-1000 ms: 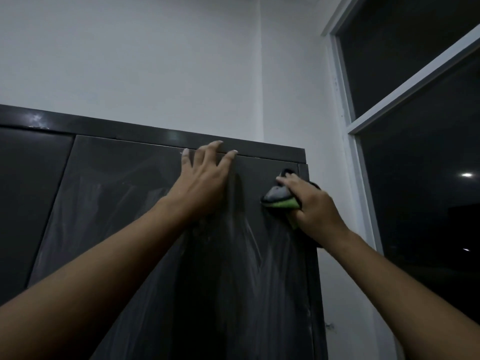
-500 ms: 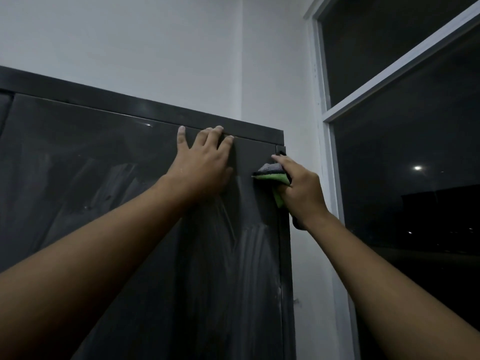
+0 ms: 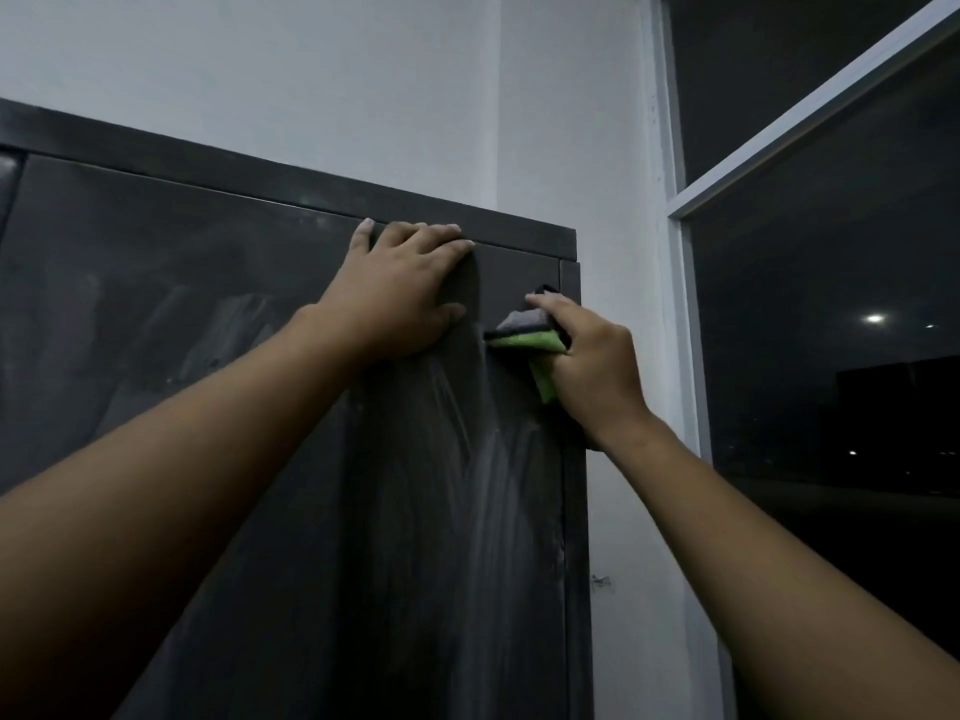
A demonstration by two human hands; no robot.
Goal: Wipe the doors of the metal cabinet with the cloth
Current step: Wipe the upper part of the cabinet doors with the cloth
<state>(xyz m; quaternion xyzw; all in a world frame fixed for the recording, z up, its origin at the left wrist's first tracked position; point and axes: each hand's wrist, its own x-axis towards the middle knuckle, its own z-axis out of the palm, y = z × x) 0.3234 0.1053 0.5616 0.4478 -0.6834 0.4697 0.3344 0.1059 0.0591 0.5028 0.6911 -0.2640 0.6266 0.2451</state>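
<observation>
The left hand lies flat on the door near its top edge, fingers straight and together, their tips reaching the rail above; it holds nothing, only presses on the metal. The right hand grips the cloth, fingers curled round the bundle, forefinger stretched along its top; the cloth is folded, grey above and green below, with a dark edge, and it is pressed to the door close to the upper right corner, just beside the left hand's thumb. Both forearms reach up from the bottom corners of the view. The door is dark and dull; pale smeared streaks run down it under the two hands and further left. The cabinet ends in a narrow upright edge at the right of the door; behind it stands a white wall; to the right a window with a white frame shows a dark sky and a few small lights.
</observation>
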